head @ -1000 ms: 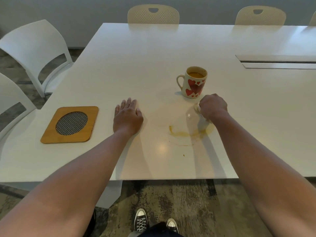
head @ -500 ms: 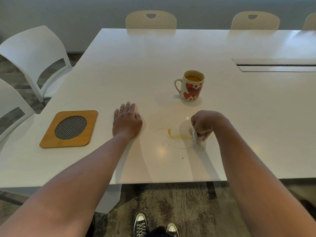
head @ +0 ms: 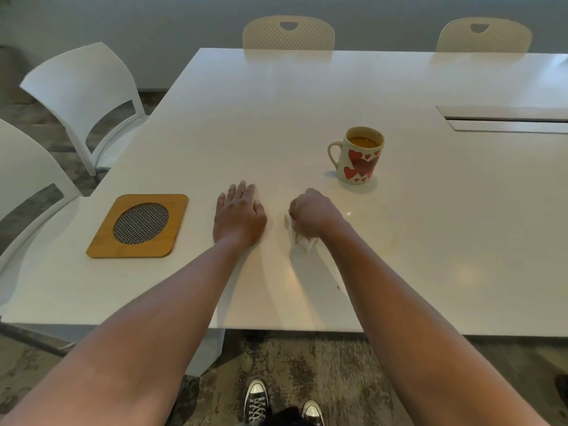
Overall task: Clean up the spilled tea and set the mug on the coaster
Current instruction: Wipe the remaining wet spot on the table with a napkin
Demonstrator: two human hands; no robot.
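The coaster (head: 138,226) lies at the near left of the table (head: 307,96), bare, with nothing on it. Just right of it the left hand (head: 238,216) rests flat on the tabletop, fingers straight and released, where it was a second ago.

The change is next to it. The right hand (head: 312,215) is clenched around a crumpled white tissue (head: 299,238) and pressing it to the table. A second ago it was close by the mug; since then it has swept toward the near side and then left, and it now sits just beside the left hand. The brown arc of tea that lay on the table half a second ago is no longer to be seen there. What remains is a faint pale ring (head: 390,238) to the right of the forearm and a small dark speck (head: 337,286) near the front edge.

I'd judge the wiping nearly done, with only those traces left to pass over.

The mug (head: 358,155) stands upright farther back and to the right, well apart from the coaster, tea inside, handle to the left. It has yet to be carried over.

No writing or brand can be read anywhere; the mug bears only red hearts.
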